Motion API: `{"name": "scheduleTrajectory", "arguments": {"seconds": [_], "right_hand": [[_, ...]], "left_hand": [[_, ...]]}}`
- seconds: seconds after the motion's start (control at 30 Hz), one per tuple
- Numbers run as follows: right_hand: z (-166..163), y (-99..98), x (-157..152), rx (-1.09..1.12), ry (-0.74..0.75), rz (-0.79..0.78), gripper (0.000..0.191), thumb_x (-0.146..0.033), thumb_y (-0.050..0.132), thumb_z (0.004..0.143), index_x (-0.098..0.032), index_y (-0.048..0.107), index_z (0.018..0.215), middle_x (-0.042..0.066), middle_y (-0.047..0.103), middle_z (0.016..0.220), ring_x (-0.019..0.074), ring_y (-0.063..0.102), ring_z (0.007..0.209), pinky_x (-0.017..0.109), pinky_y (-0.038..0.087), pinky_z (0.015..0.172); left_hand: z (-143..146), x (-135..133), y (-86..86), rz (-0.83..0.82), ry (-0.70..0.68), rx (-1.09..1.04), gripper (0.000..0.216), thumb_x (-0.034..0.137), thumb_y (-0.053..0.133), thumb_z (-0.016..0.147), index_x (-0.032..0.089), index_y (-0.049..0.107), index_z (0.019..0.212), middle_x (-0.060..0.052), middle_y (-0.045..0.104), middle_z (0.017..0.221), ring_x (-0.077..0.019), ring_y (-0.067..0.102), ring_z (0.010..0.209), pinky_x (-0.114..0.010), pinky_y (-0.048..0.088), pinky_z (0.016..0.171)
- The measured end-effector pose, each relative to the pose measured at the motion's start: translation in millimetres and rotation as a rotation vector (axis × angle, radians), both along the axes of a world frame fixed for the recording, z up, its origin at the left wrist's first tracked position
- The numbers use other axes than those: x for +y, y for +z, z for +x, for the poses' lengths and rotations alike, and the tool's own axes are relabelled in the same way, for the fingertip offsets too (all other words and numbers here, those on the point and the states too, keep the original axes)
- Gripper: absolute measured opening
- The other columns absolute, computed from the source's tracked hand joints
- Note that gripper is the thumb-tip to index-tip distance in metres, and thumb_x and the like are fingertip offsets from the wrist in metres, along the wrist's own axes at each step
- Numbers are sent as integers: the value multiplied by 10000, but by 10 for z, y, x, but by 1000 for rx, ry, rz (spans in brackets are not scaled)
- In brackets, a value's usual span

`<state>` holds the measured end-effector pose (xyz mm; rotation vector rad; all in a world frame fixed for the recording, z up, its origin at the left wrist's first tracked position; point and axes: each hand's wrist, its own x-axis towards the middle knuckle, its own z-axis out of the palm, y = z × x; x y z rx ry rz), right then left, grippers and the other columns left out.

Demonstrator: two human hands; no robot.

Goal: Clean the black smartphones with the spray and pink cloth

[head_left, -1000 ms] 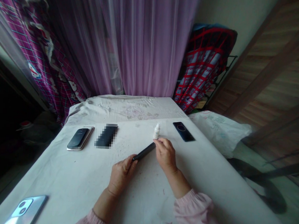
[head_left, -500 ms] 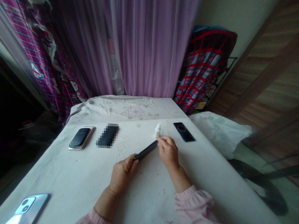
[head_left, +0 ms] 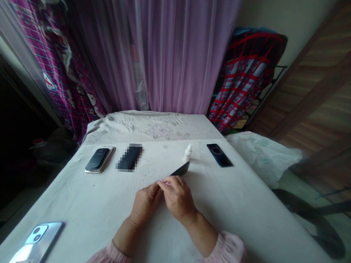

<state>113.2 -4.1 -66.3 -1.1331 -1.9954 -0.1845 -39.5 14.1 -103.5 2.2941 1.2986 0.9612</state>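
Observation:
A dark phone (head_left: 182, 169) stands tilted on its edge over the table. My left hand (head_left: 145, 204) is closed round its near end. Close beside it, my right hand (head_left: 178, 199) is pinched against the phone's upper edge near the left fingertips. A small pale pinkish bit shows at its fingers, too small to name. Just beyond the phone's far end, a small white dropper bottle (head_left: 187, 153) stands upright on the table.
A white cloth covers the table (head_left: 233, 211). Far right lies a dark phone (head_left: 220, 155); at left a black phone (head_left: 97, 159) rests on another flat device, near a pixelated dark item (head_left: 129, 158). A silvery-blue phone (head_left: 39, 242) lies near left. A plastic bag (head_left: 264, 154) hangs at the right edge.
My right hand has slid along the phone's edge from its far end toward my left hand. The left hand keeps its hold. The view has shifted slightly.

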Motion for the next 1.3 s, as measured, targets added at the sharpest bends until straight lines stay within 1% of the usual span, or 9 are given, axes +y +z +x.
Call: {"name": "scheduleTrajectory", "arguments": {"seconds": [0.13, 0.4, 0.5, 0.67, 0.77, 0.9, 1.07, 1.2, 1.3], "right_hand": [[89, 9, 57, -33, 9, 2, 249, -124, 503, 904, -205, 701, 1030, 66, 644, 901, 180, 548, 814, 294, 487, 748], [588, -34, 317, 2, -216, 78, 288, -98, 469, 897, -194, 720, 1001, 85, 640, 896, 192, 567, 818, 316, 495, 765], [453, -44, 238, 19, -194, 71, 298, -96, 458, 900, -193, 714, 1019, 85, 637, 907, 185, 566, 822, 310, 495, 770], [33, -20, -6, 0, -15, 0, 269, -124, 506, 904, -209, 694, 1078, 69, 639, 898, 172, 558, 805, 295, 496, 758], [27, -12, -18, -4, 12, -19, 257, -129, 510, 906, -204, 699, 1064, 72, 643, 901, 176, 562, 818, 295, 499, 763], [353, -51, 169, 12, -86, 7, 294, -114, 476, 908, -213, 707, 1060, 78, 645, 914, 181, 573, 834, 312, 500, 787], [817, -176, 466, 59, -304, 32, 310, -130, 453, 892, -197, 728, 1020, 94, 644, 919, 204, 582, 844, 336, 497, 790], [1031, -372, 568, 205, -424, -44, 304, -176, 457, 867, -192, 747, 954, 85, 661, 873, 195, 614, 789, 310, 510, 714], [1107, -524, 543, 356, -449, -95, 290, -230, 470, 853, -181, 751, 908, 83, 673, 845, 185, 629, 732, 297, 515, 649]], "left_hand": [[-8, 2, -6, 12, -13, -15, 248, 290, 419, 949, 216, 615, 1082, -34, 747, 872, -169, 716, 742, -227, 527, 661], [-7, 3, 6, 38, 10, 40, 273, 302, 403, 957, 208, 620, 1091, -22, 735, 779, -179, 714, 676, -237, 533, 626], [-8, 5, -1, 33, 9, 39, 280, 308, 399, 959, 212, 612, 1112, -23, 739, 794, -176, 714, 685, -234, 531, 632], [3, -6, 27, -6, 4, -2, 270, 315, 405, 959, 216, 635, 1057, -34, 746, 841, -171, 714, 719, -225, 523, 646], [10, -15, 49, -18, -1, -11, 262, 308, 411, 953, 212, 647, 1019, -31, 743, 825, -168, 709, 699, -226, 522, 646], [8, -10, 48, -9, 14, 1, 278, 301, 427, 936, 224, 627, 1113, -25, 747, 835, -177, 713, 708, -235, 532, 653], [-1, -12, 41, -17, 19, -12, 273, 316, 423, 932, 221, 646, 1058, -22, 728, 765, -171, 698, 666, -231, 524, 636], [-8, -4, 36, -140, 31, -149, 279, 364, 445, 918, 204, 664, 982, -8, 694, 708, -164, 662, 651, -240, 508, 640], [-14, 29, 19, -344, 24, -359, 332, 449, 485, 899, 176, 667, 953, -13, 696, 747, -166, 651, 712, -252, 508, 685]]}}
